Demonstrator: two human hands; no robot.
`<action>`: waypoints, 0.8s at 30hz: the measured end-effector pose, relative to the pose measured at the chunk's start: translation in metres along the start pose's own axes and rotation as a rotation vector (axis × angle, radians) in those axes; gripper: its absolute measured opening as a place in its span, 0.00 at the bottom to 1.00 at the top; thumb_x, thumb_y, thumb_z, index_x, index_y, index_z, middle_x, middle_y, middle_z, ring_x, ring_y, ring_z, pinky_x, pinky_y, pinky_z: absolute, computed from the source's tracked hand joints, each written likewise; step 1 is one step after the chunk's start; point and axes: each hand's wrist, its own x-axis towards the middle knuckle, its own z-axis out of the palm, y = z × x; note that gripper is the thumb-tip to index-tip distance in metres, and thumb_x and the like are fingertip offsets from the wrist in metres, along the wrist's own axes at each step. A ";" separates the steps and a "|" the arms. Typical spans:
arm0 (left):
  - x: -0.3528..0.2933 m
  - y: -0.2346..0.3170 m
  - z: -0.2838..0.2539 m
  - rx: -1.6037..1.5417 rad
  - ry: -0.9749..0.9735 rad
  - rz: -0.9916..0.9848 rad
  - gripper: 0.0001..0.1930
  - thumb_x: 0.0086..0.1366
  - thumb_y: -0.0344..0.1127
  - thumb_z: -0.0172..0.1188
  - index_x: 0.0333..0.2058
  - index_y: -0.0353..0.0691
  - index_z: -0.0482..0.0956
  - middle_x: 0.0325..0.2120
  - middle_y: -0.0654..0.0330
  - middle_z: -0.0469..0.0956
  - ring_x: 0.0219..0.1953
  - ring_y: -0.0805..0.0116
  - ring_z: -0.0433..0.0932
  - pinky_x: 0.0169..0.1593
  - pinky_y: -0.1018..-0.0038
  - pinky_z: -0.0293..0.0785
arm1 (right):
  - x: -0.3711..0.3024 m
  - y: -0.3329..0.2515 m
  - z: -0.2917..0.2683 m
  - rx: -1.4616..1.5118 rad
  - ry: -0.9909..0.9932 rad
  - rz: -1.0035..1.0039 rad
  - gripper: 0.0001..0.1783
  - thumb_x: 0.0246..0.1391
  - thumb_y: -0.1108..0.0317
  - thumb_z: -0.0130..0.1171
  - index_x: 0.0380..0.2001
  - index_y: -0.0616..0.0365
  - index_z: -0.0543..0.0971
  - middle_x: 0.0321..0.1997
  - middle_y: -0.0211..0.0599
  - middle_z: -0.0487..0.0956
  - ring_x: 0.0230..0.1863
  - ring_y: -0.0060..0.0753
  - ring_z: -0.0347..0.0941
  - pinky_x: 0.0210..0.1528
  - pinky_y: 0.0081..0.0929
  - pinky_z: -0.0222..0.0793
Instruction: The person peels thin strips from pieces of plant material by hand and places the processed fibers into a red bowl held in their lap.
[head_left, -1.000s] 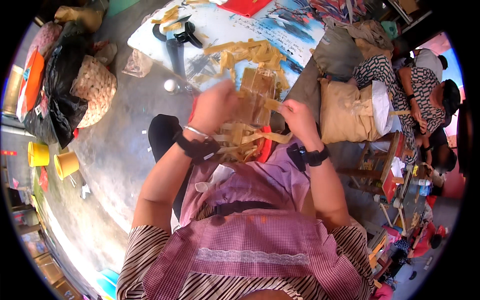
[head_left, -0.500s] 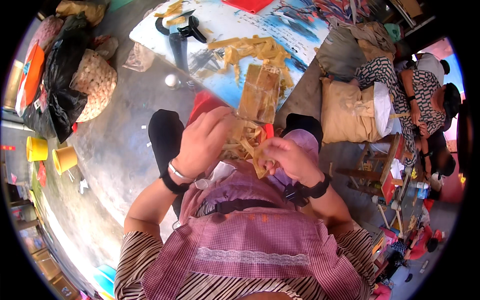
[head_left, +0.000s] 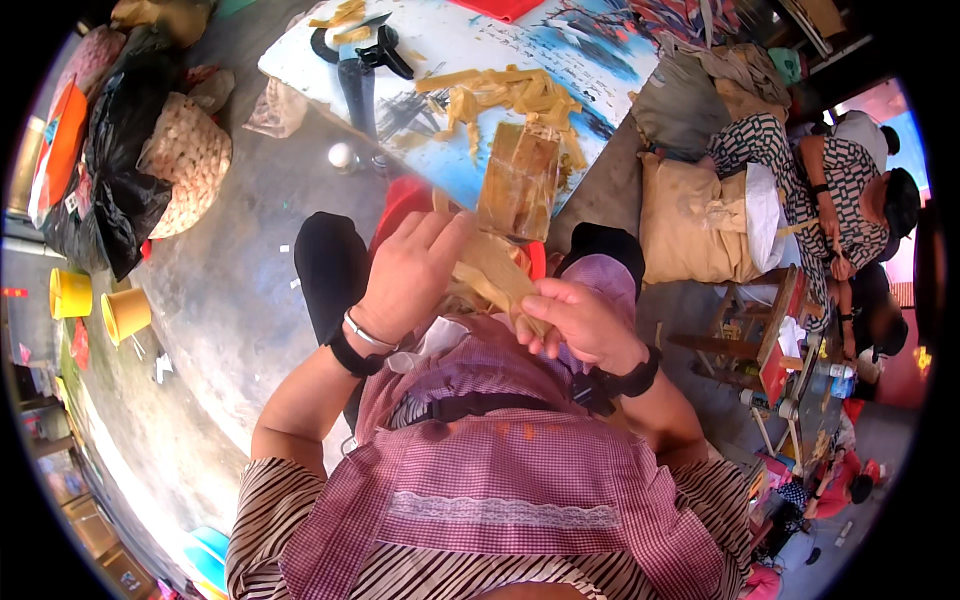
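Note:
A wide, flat tan strip [head_left: 497,270] stretches between my hands above my lap. My right hand [head_left: 590,325] pinches its near right end between thumb and fingers. My left hand [head_left: 415,265] is closed at the strip's far left end, its fingertips partly hidden behind the back of the hand. Below the strip, more tan strips lie in a red container [head_left: 400,205], mostly covered by my hands. Just beyond, a tan block in clear wrapping [head_left: 518,182] rests at the near corner of a painted tabletop [head_left: 425,160]. Loose tan strips [head_left: 510,95] are heaped behind it.
On the tabletop's left stands a dark tapered tool with a black clamp [head_left: 385,55]. Filled sacks [head_left: 695,215] and a wooden stool [head_left: 765,330] are at right, near a seated person. Yellow buckets [head_left: 125,313] and a black bag [head_left: 125,170] stand at left.
The tan strip, earlier hanging folded from my right hand, now lies drawn out flat between both hands. My right hand has turned and moved slightly.

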 end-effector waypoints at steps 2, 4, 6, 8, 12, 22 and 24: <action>-0.002 0.009 -0.002 -0.015 -0.069 -0.032 0.18 0.47 0.27 0.60 0.41 0.39 0.75 0.26 0.59 0.73 0.28 0.61 0.74 0.31 0.72 0.73 | -0.013 -0.010 0.011 0.019 0.001 -0.039 0.15 0.63 0.63 0.46 0.42 0.65 0.72 0.27 0.35 0.77 0.20 0.20 0.73 0.19 0.13 0.68; -0.011 0.017 -0.001 -0.184 -0.039 0.006 0.18 0.48 0.28 0.61 0.41 0.41 0.75 0.22 0.60 0.72 0.24 0.61 0.75 0.28 0.69 0.73 | -0.027 -0.028 0.026 -0.039 -0.064 -0.066 0.15 0.63 0.63 0.45 0.43 0.65 0.72 0.26 0.35 0.77 0.20 0.20 0.72 0.20 0.14 0.68; -0.013 0.024 -0.002 -0.208 -0.045 -0.086 0.15 0.52 0.27 0.59 0.41 0.40 0.75 0.19 0.59 0.71 0.23 0.61 0.76 0.28 0.70 0.73 | -0.026 -0.026 0.026 -0.064 -0.067 -0.138 0.14 0.61 0.67 0.48 0.46 0.64 0.70 0.31 0.37 0.77 0.22 0.19 0.73 0.20 0.13 0.68; -0.018 0.016 0.007 -0.349 -0.097 -0.288 0.12 0.57 0.27 0.56 0.42 0.38 0.74 0.18 0.60 0.72 0.19 0.66 0.74 0.25 0.74 0.72 | -0.017 -0.015 0.023 -0.100 0.023 -0.268 0.15 0.59 0.69 0.50 0.49 0.63 0.69 0.35 0.37 0.77 0.23 0.17 0.74 0.20 0.11 0.68; -0.011 0.011 0.006 -1.224 -0.428 -1.031 0.10 0.65 0.29 0.48 0.44 0.36 0.71 0.18 0.65 0.72 0.14 0.78 0.69 0.18 0.82 0.65 | 0.007 0.006 0.022 -0.670 0.238 -0.694 0.24 0.50 0.74 0.57 0.53 0.52 0.69 0.44 0.37 0.73 0.36 0.31 0.75 0.32 0.25 0.73; -0.031 0.011 0.057 -1.025 -0.204 -0.738 0.07 0.63 0.28 0.50 0.40 0.37 0.71 0.28 0.67 0.74 0.26 0.81 0.73 0.28 0.82 0.71 | 0.023 0.037 0.015 -0.716 0.318 -0.862 0.11 0.52 0.75 0.57 0.40 0.54 0.76 0.48 0.41 0.69 0.42 0.42 0.73 0.38 0.29 0.72; -0.026 0.019 0.049 -1.314 -0.235 -1.006 0.08 0.62 0.27 0.51 0.40 0.36 0.71 0.29 0.67 0.75 0.29 0.78 0.75 0.31 0.80 0.73 | 0.022 0.044 0.008 -0.500 0.251 -0.709 0.09 0.55 0.75 0.55 0.40 0.57 0.76 0.51 0.39 0.68 0.41 0.34 0.73 0.37 0.26 0.72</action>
